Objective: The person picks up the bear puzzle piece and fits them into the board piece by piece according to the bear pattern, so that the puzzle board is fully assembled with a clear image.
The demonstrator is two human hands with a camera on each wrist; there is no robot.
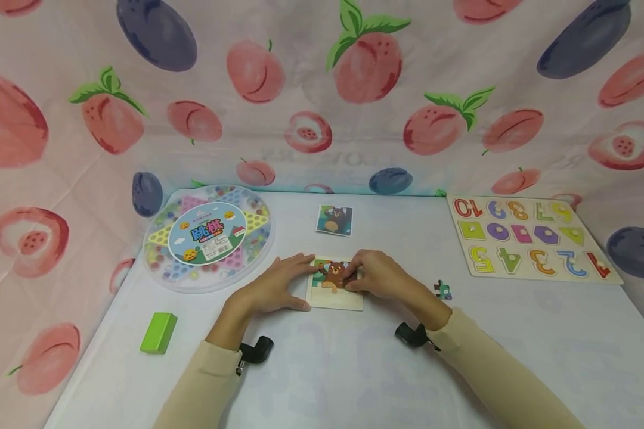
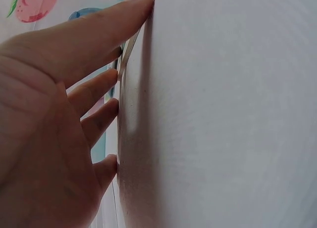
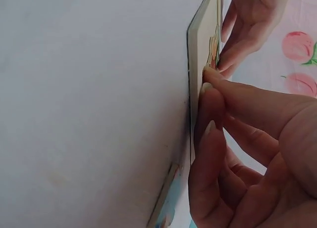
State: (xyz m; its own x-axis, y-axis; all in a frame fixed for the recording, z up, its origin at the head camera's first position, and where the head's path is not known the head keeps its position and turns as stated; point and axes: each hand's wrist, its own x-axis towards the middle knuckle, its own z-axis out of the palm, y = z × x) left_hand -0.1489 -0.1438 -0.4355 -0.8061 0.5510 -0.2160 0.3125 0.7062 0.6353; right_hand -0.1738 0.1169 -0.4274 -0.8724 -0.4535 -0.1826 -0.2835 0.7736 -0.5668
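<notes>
The puzzle (image 1: 335, 301) lies flat between the hands, and both touch it; it is nearly square in view, so no long axis stands out. The left hand (image 1: 279, 283) rests at its left edge, fingers extended, thumb spread wide. The right hand (image 1: 378, 275) is bunched narrow, pinching at the puzzle's right half; its fingertips hide whether a separate piece sits between them. A loose piece (image 1: 443, 290) lies rightward, just beside the right wrist and well apart from the left hand.

The game box (image 1: 257, 253) reads 跳棋, its barcode label (image 1: 216, 248) too small to read; the number board (image 1: 525, 248) shows 1 to 10.
</notes>
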